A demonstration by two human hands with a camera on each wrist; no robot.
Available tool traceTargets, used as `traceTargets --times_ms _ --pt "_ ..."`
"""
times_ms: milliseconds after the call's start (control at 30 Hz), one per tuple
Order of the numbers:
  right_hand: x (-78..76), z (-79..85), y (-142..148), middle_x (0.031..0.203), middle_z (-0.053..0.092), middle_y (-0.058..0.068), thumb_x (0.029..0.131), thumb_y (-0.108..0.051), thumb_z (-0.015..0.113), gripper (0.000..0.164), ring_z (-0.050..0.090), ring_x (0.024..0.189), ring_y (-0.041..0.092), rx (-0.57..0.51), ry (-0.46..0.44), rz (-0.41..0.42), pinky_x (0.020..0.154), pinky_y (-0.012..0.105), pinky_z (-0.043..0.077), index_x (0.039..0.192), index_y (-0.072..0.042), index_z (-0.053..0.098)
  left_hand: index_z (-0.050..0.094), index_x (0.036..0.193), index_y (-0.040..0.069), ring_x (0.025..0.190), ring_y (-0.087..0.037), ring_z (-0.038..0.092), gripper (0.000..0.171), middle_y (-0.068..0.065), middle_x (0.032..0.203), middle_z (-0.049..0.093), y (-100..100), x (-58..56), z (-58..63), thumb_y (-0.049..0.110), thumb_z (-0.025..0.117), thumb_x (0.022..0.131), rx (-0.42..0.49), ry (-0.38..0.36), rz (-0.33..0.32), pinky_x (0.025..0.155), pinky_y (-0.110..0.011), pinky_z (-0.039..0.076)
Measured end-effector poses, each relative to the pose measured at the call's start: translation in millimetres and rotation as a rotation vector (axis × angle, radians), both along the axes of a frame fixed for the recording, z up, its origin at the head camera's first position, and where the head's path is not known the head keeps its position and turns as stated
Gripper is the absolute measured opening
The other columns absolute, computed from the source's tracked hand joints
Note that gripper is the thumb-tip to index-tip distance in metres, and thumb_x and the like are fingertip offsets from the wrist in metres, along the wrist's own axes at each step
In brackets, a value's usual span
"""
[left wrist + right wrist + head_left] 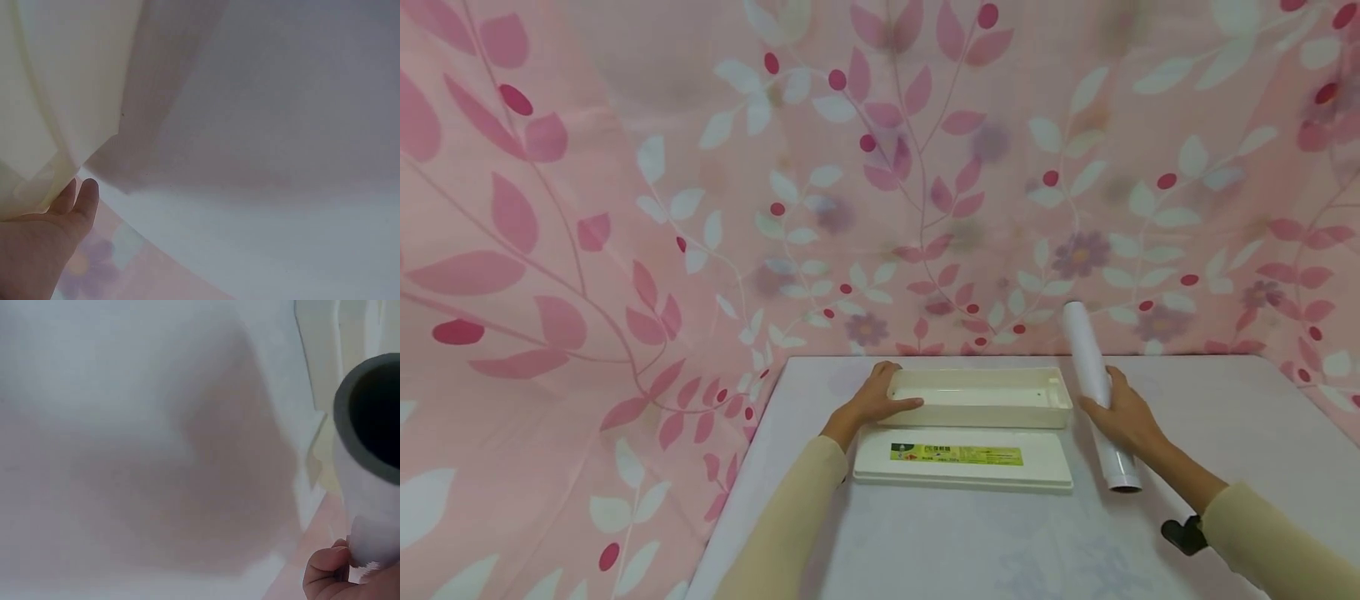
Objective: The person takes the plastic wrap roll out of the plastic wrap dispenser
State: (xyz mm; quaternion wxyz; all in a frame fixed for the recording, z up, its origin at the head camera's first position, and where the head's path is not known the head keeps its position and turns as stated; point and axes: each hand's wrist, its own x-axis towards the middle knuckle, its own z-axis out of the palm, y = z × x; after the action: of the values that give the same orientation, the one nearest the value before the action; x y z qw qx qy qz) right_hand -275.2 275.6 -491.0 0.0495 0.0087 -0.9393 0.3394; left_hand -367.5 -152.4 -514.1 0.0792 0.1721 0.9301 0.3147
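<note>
My left hand (872, 395) grips the left end of a long cream plastic box (977, 417), its thumb over the near wall. The box has no cover on it, and its inside shows. In front of it lies a flat cream lid (1045, 467) with a yellow-green label (957, 454). To the right, my right hand (1126, 412) holds a roll of cling film (1086, 358) around its middle, tilted with the far end up. The right wrist view shows the roll's hollow grey core end (344, 419). Part of the left hand (47, 244) shows against the box wall (75, 75) in the left wrist view.
A white-covered table (955, 542) carries everything. Behind it and at the sides hangs pink cloth (925, 208) with leaves and flowers. A dark strap piece (1183, 533) is at the right wrist, by the cream sleeve (1262, 533).
</note>
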Motion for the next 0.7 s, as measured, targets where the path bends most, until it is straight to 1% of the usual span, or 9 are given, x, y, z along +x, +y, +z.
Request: traceTargets --times_ms 167,267,467,533,700 --pt "2.1 -10.4 3 0.121 0.048 0.043 0.098 -0.036 0.054 0.08 0.06 0.09 0.043 0.003 -0.043 -0.01 0.065 0.045 0.052 0.147 0.016 0.016 0.031 0.153 0.012 0.141 -0.029 0.037 0.098 -0.012 0.158 0.027 -1 0.9 -1.4 0.063 0.072 0.08 -0.001 0.003 0.007 0.117 -0.048 0.032" --pt "3.8 -13.8 3 0.124 0.046 0.044 0.099 -0.036 0.053 0.081 0.059 0.091 0.044 0.005 -0.081 -0.017 0.066 0.046 0.052 0.147 0.016 0.013 0.032 0.152 0.014 0.141 -0.029 0.037 0.096 -0.011 0.159 0.026 -2 1.8 -1.3 0.064 0.072 0.079 0.001 0.003 0.009 0.117 -0.049 0.032" --pt "4.3 -17.7 4 0.13 0.04 0.044 0.1 -0.041 0.048 0.085 0.057 0.098 0.047 0.001 -0.174 -0.046 0.072 0.05 0.052 0.15 0.013 0.006 0.032 0.152 0.01 0.141 -0.029 0.037 0.098 -0.011 0.158 0.026 -2 0.5 -0.4 0.063 0.072 0.08 0.003 0.009 -0.002 0.117 -0.049 0.032" --pt "3.7 -19.5 4 0.133 0.037 0.045 0.1 -0.042 0.047 0.085 0.056 0.101 0.049 -0.005 -0.201 -0.053 0.074 0.052 0.052 0.15 0.012 0.003 0.031 0.152 0.01 0.141 -0.029 0.037 0.099 -0.011 0.159 0.026 -2 -0.5 -0.9 0.063 0.072 0.08 0.0 0.012 -0.005 0.117 -0.048 0.032" --pt "3.3 -23.9 5 0.139 0.03 0.047 0.101 -0.042 0.044 0.087 0.051 0.111 0.055 -0.001 -0.213 -0.041 0.084 0.059 0.048 0.152 0.01 -0.005 0.03 0.153 0.01 0.141 -0.029 0.037 0.099 -0.011 0.159 0.025 -2 -2.1 -2.8 0.064 0.071 0.08 -0.016 0.014 -0.009 0.117 -0.047 0.033"
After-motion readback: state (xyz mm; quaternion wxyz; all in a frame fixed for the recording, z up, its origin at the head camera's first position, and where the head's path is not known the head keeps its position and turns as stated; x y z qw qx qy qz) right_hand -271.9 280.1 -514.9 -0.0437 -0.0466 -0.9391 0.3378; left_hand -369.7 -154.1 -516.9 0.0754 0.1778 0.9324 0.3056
